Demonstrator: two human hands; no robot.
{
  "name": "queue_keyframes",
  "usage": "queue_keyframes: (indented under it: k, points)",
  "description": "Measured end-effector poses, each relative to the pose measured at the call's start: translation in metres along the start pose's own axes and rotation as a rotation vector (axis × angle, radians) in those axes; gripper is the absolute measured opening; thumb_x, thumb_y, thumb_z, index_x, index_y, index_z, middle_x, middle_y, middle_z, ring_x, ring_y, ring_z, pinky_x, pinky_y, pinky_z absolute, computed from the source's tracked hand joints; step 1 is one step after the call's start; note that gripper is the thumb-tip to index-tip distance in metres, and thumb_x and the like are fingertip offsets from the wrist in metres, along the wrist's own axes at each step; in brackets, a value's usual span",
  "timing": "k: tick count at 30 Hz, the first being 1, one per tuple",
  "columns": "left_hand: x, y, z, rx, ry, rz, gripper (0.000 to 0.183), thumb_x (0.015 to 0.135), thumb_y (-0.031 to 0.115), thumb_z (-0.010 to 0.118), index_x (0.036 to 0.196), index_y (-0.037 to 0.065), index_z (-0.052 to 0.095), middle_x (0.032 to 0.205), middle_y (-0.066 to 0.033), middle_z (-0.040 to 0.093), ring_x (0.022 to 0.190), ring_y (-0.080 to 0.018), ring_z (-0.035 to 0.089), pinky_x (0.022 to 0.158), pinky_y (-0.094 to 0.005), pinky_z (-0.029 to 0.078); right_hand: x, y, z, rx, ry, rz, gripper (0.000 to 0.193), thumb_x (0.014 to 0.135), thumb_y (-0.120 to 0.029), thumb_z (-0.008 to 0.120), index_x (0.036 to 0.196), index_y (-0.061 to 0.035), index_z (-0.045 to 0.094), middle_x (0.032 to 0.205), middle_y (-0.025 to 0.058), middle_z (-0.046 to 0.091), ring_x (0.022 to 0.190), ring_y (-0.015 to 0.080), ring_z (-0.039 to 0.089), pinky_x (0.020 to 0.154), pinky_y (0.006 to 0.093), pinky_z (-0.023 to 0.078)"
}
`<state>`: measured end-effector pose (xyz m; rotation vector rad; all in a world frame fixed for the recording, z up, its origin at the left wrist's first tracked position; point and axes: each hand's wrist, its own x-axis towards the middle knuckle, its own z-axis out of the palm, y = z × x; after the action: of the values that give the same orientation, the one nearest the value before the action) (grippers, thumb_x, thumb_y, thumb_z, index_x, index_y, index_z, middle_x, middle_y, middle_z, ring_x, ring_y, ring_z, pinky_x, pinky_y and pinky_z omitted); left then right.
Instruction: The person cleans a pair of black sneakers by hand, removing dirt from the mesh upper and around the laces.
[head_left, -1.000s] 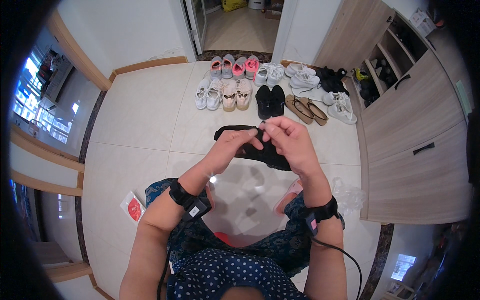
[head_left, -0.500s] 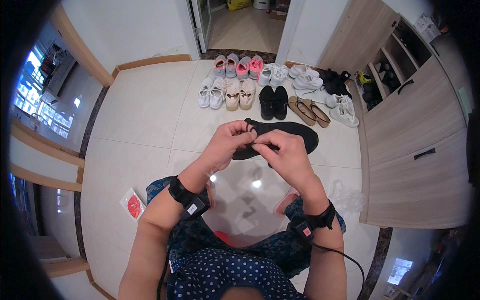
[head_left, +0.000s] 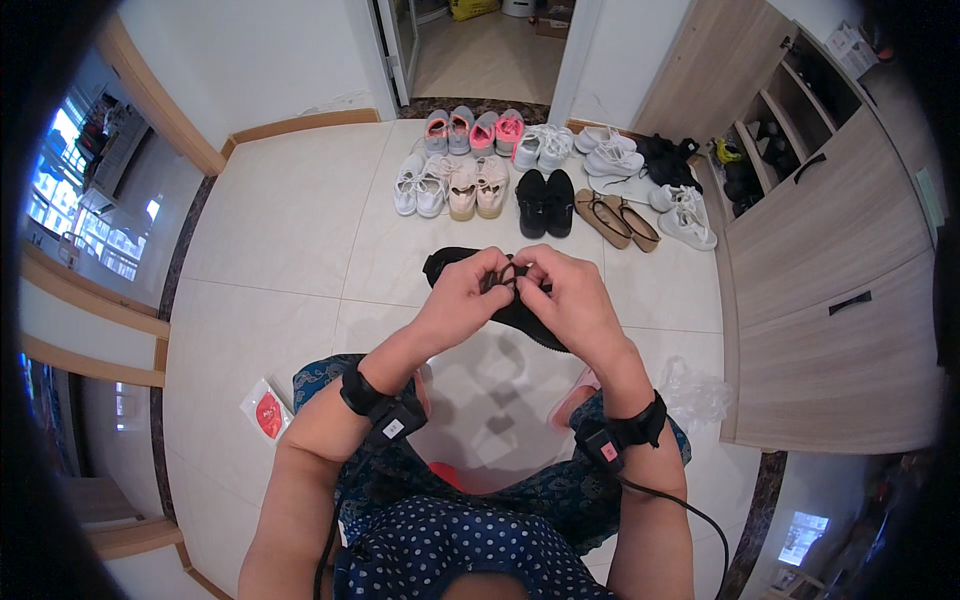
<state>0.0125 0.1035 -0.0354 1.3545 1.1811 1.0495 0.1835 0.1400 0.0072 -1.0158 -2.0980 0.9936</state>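
A black lace-up shoe [head_left: 532, 322] hangs above the floor in front of me, lying crosswise, partly hidden behind my hands. My left hand [head_left: 462, 298] is closed, its thumb and fingers pinching a dark shoelace [head_left: 511, 272] over the middle of the shoe. Right beside it, my right hand [head_left: 572, 300] pinches the lace too, fingertips close to the left ones. A loop of lace shows between them. One end of the shoe pokes out to the left beyond my left hand.
Rows of shoes stand ahead: white sneakers [head_left: 422, 187], black shoes [head_left: 546, 203], tan flats [head_left: 604, 221] and several others. A wooden cabinet [head_left: 825, 360] borders the right, with a clear plastic bag [head_left: 695, 393] beside it. A red-and-white packet [head_left: 267, 410] lies on the left.
The shoe has shifted left and turned, its right end now lower and nearer me. Both hands remain at the laces, the right one with its fingertips raised slightly.
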Motion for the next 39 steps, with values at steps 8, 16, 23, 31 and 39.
queue_keyframes:
  k: [8, 16, 23, 31, 39]
  points:
    - [-0.003, 0.010, 0.018, 0.094, 0.250, 0.125, 0.009, 0.083, 0.004, 0.055, 0.087, 0.001, 0.047, 0.067, -0.0019, 0.048, 0.061, -0.0070, 0.043, 0.054, -0.0247, 0.037, -0.001, 0.004, 0.003, 0.033, 0.045, -0.031, 0.014, 0.079, -0.005, 0.059, 0.090, 0.0021, 0.059, 0.077, 0.0175, 0.062, 0.067, 0.0296, 0.062, 0.063, 0.0350, 0.049]
    - [0.001, -0.004, 0.011, 0.033, 0.243, 0.204, 0.008, 0.084, 0.002, 0.053, 0.088, 0.001, 0.046, 0.070, -0.0009, 0.047, 0.062, -0.0070, 0.043, 0.055, -0.0238, 0.037, -0.001, 0.008, 0.003, 0.125, 0.049, -0.009, 0.013, 0.079, -0.006, 0.061, 0.089, 0.0024, 0.060, 0.072, 0.0143, 0.062, 0.063, 0.0221, 0.061, 0.060, 0.0314, 0.048]
    - [-0.002, 0.007, 0.001, -0.156, 0.033, -0.032, 0.006, 0.083, 0.002, 0.053, 0.086, 0.005, 0.050, 0.078, 0.0048, 0.048, 0.071, -0.0023, 0.043, 0.063, -0.0174, 0.036, -0.002, 0.012, 0.002, 0.177, 0.054, 0.022, 0.013, 0.079, -0.006, 0.061, 0.088, 0.0026, 0.060, 0.069, 0.0103, 0.062, 0.061, 0.0145, 0.058, 0.058, 0.0274, 0.047]
    - [0.001, -0.001, 0.003, -0.301, 0.034, -0.028, 0.009, 0.083, 0.001, 0.050, 0.091, 0.006, 0.049, 0.080, 0.0042, 0.049, 0.070, -0.0030, 0.045, 0.064, -0.0179, 0.037, -0.001, 0.008, 0.004, 0.192, 0.036, 0.053, 0.013, 0.079, -0.006, 0.061, 0.088, 0.0030, 0.060, 0.069, 0.0096, 0.062, 0.062, 0.0139, 0.058, 0.059, 0.0276, 0.048]
    - [-0.005, 0.002, 0.017, -0.079, 0.238, 0.183, 0.011, 0.094, 0.005, 0.048, 0.105, 0.005, 0.046, 0.088, 0.0014, 0.052, 0.077, -0.0037, 0.050, 0.068, -0.0198, 0.042, -0.003, 0.000, 0.004, 0.208, 0.063, 0.044, 0.016, 0.079, -0.007, 0.063, 0.090, 0.0034, 0.060, 0.075, 0.0122, 0.063, 0.066, 0.0164, 0.060, 0.063, 0.0289, 0.049]
